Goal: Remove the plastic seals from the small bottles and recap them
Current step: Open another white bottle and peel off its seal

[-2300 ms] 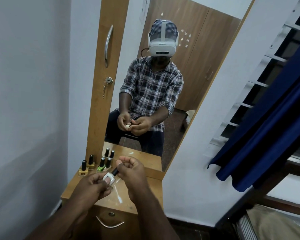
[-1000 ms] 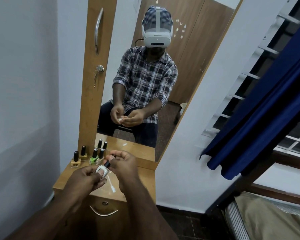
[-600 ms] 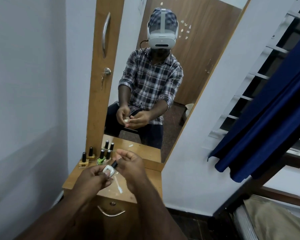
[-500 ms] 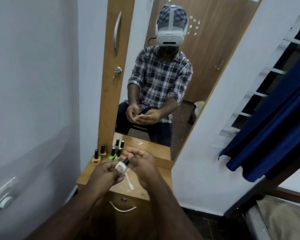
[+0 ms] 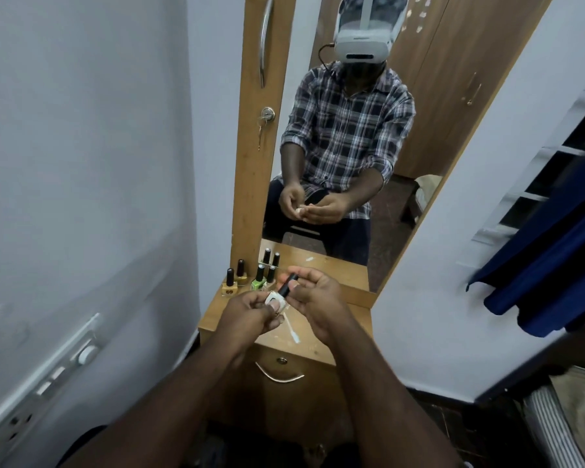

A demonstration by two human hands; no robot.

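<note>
Since half a second ago both hands sit a little further right and lower in view; grip unchanged. Left hand holds small white square-bodied glass bottle between curled fingers and thumb, above the near part of the light wooden dressing-table top. Right hand pinches the bottle's long black cap, cap tilted up and to the right. Whether the cap is seated on the neck cannot be told. White strip lies on the table top just below the hands. Far left of the top: two amber bottles with black caps, beside them a green bottle with black cap, all upright against the tall mirror. Curved metal drawer handle below. Blue curtain hangs at right.
</note>
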